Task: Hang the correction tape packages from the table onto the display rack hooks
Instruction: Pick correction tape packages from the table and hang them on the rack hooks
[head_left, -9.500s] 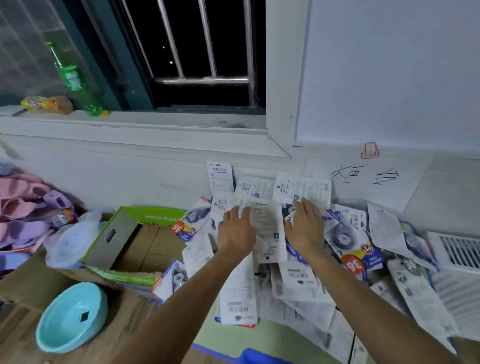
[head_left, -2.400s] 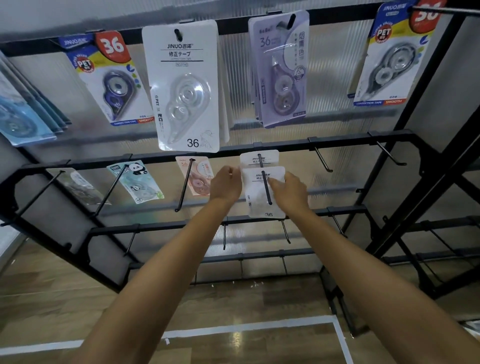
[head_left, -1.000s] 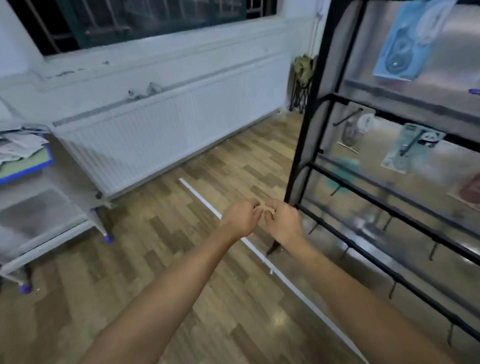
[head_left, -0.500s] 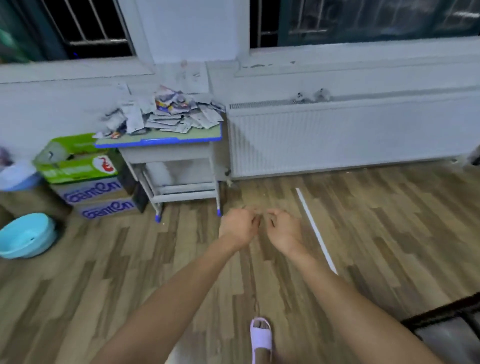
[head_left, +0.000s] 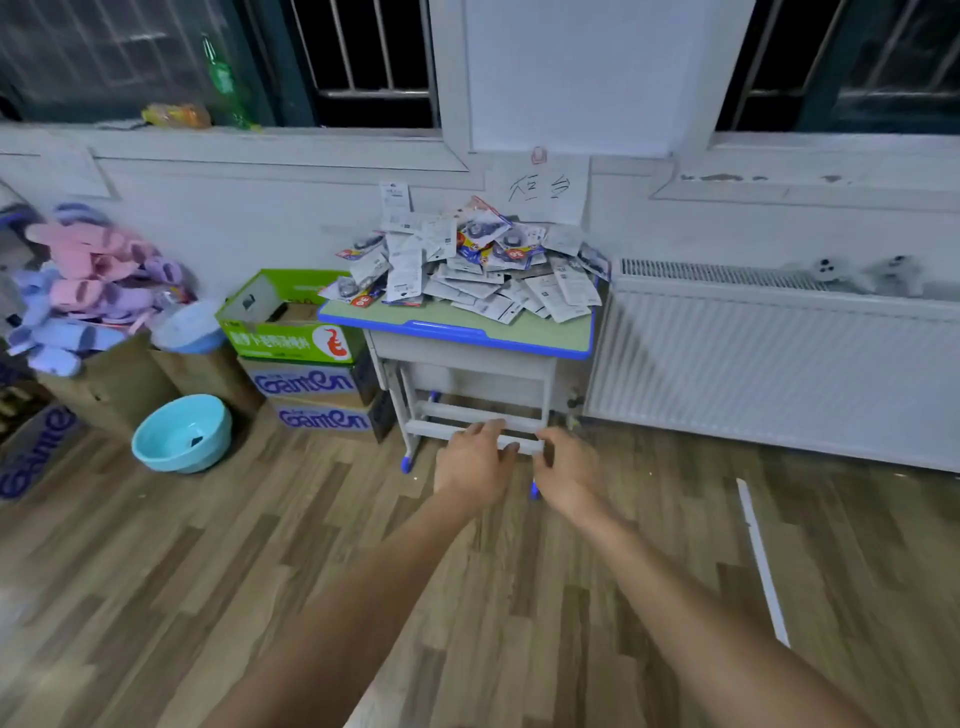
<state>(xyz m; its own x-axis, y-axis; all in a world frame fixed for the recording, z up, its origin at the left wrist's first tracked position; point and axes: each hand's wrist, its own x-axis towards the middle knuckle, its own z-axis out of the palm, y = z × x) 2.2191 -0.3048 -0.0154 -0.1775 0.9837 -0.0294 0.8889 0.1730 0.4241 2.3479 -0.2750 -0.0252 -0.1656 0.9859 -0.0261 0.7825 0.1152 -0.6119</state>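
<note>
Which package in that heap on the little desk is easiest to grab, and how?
Probably a white package overhanging the pile's front right on the table. Come from the front and pinch its free near edge: it lies flat, on top, nothing covering it. Both hands are empty.

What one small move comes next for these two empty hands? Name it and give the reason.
Probably step closer and reach up toward the heap of white and blue correction tape packages on the small green-topped, blue-edged desk. The left hand and right hand hold nothing, fingers relaxed, and both hang well below the desktop, short of the heap.
</note>
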